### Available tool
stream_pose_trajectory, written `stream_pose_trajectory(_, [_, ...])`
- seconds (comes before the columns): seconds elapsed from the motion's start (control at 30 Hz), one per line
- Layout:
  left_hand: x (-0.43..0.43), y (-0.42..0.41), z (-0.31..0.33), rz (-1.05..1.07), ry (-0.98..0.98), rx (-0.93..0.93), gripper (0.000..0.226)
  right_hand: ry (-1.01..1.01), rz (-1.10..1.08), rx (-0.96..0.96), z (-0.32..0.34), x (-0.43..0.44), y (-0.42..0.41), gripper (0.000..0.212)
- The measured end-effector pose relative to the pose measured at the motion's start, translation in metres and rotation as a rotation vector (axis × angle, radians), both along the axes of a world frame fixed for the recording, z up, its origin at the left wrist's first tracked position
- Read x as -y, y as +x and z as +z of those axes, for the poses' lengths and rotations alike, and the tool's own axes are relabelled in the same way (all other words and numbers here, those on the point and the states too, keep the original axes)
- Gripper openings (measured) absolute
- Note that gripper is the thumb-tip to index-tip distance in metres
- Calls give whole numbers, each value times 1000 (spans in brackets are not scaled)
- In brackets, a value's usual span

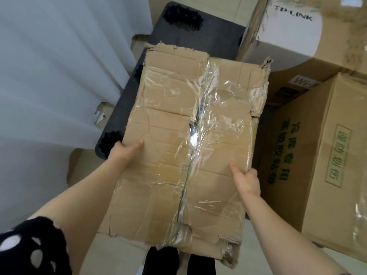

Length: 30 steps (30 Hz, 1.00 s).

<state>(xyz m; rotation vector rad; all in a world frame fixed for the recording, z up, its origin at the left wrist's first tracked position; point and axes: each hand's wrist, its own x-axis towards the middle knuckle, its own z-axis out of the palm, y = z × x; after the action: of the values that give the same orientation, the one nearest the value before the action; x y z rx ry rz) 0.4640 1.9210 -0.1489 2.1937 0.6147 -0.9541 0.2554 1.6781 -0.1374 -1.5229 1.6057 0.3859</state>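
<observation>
The left grip [125, 152] and right grip [247, 182] each clasp a side edge of the battered, tape-wrapped cardboard box [170, 120], thumbs lying on its top face. The box is over a dark plastic platform [184, 36], just left of stacked cartons [327, 155].

One head-worn wide-angle view looks steeply down, close above the taped carton [168, 116].
</observation>
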Motion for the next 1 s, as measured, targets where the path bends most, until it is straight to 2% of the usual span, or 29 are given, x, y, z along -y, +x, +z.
stream_pose_trajectory(0.1, [-24,-35,3,96,95,-132,102,71,28,-83,-3,-13,-18,80])
stream_pose_trajectory(0.17, [-39,-54,2,148,150,-166,105,57,86,-90,-4,-17,-22,79])
stream_pose_trajectory(0.53, [-44,-60,-2,354,116,-181,95,-85,243,-58,-4,12,26,74])
stream_pose_trajectory(0.6, [-41,-69,-3,439,90,-162,102,-97,278,-27,-5,22,38,74])
stream_pose_trajectory(0.7, [-44,-81,-21,560,-45,-167,130,-99,312,51,-6,30,57,76])
stream_pose_trajectory(0.8, [-42,-89,-6,778,-15,-338,112,-107,325,98,-9,33,68,82])
stream_pose_trajectory(0.9, [-40,-100,6,926,21,-465,100,-112,345,9,-9,29,66,89])
stream_pose_trajectory(1.0, [-55,-96,-3,994,-69,-367,94,-94,309,-9,-9,23,57,91])
